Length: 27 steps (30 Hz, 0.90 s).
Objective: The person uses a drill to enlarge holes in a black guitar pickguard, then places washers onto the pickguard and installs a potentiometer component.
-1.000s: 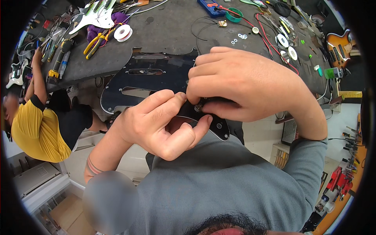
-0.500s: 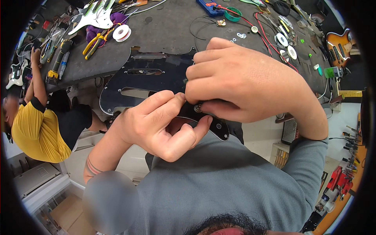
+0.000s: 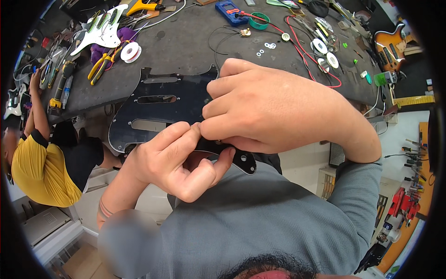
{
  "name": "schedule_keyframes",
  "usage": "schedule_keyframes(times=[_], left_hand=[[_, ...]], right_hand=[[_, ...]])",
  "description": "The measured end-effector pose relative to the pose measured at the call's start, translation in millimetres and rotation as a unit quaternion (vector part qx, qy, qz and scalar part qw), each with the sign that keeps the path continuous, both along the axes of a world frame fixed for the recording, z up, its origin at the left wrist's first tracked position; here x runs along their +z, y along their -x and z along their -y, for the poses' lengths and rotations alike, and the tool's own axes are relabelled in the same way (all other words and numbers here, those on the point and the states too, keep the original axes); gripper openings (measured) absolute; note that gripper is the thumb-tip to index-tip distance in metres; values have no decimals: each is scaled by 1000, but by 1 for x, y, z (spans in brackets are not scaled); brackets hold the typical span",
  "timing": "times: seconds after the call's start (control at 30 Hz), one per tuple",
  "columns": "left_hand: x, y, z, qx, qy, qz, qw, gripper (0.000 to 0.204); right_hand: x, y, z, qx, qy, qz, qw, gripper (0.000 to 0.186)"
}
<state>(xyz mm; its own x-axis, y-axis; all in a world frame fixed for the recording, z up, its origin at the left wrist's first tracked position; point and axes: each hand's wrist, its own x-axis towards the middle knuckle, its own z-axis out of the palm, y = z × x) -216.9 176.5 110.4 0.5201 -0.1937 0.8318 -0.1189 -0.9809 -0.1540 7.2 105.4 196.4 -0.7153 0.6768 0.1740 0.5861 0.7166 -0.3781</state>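
Note:
A black guitar pickguard (image 3: 127, 114) with three long pickup slots is held in front of my body, off the bench's near edge. My left hand (image 3: 169, 160) is closed on its near edge, the thumb by the narrow end with the round holes. Over the right part of the pickguard lies my right hand (image 3: 265, 104), fingers curled and meeting the left fingertips. Just below the right fingers shows a sliver of a small metal part. The right fingertips, and whatever they pinch, are hidden.
The dark workbench (image 3: 186, 46) holds a white pickguard (image 3: 100, 30), yellow-handled pliers (image 3: 100, 69), a solder spool (image 3: 131, 52), several washers (image 3: 269, 45) and a blue multimeter (image 3: 229, 11) with red leads. A sunburst guitar (image 3: 389, 49) is at right. A person in yellow (image 3: 44, 167) works at left.
The whole view has shifted, so the bench, pickguard and hands sit further left. The right fingers now cover more of the small metal part. Both hands keep nearly the same pose.

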Motion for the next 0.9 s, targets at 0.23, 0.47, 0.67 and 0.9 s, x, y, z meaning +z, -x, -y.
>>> schedule_keyframes(times=[0.23, 0.47, 0.67, 0.9], left_hand=[[3, 1, 2, -2, 8, -2, 1000, 53], [5, 3, 0, 2, 19, -1, 1000, 52], [48, 9, 3, -7, 38, -56, 998, 34], [95, 9, -25, -91, 182, -111, 973, 38]], right_hand=[[1, 2, 1, 1, -3, 31, 1000, 19], [0, -1, 2, -1, -8, 16, 1000, 16], [7, -3, 0, 21, 5, -44, 999, 15], [21, -21, -18, 33, 116, -176, 977, 20]])
